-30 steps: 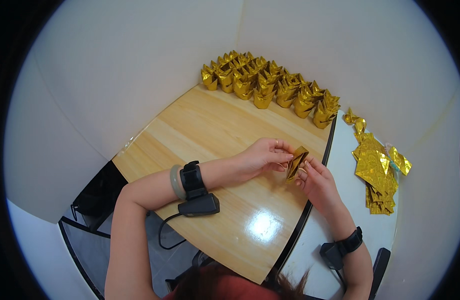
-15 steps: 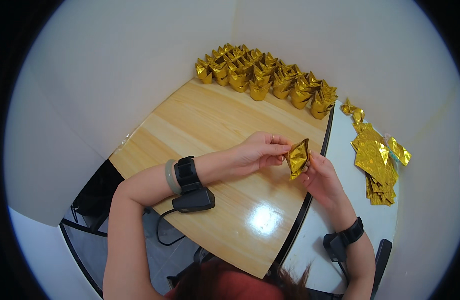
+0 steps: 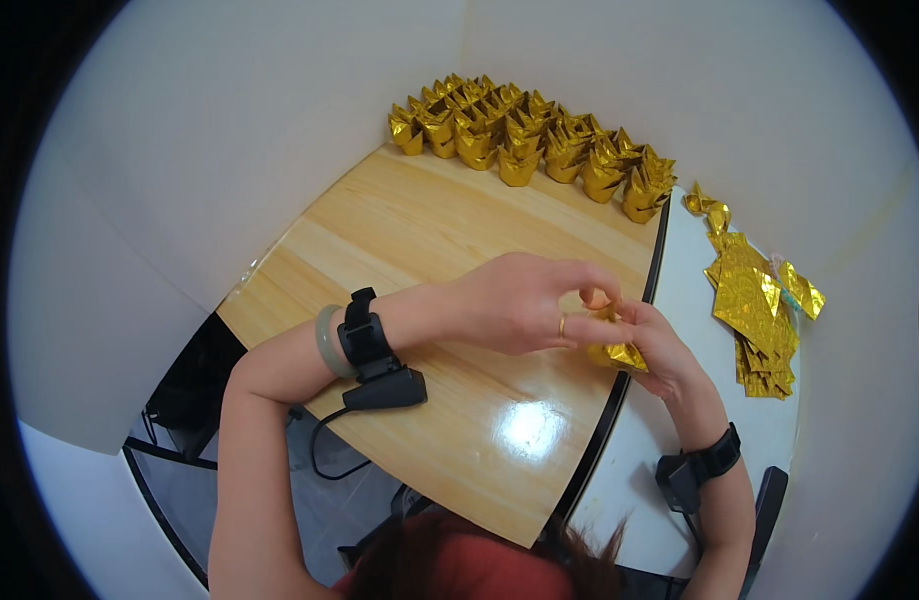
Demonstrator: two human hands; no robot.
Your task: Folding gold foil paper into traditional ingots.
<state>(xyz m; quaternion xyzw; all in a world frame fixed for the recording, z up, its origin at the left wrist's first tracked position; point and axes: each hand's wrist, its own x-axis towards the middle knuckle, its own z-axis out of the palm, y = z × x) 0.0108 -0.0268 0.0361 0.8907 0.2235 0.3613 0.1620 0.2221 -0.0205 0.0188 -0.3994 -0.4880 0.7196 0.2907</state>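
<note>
Where the hands (image 3: 600,325) meet, crinkled gold foil paper (image 3: 620,354) sits pinched.

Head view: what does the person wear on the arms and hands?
Both forearms are bare, without sleeves. The left wrist carries a pale green bangle beside a black strap with a black device trailing a cable. A ring sits on one left finger. The right wrist has a similar black strap.
</note>
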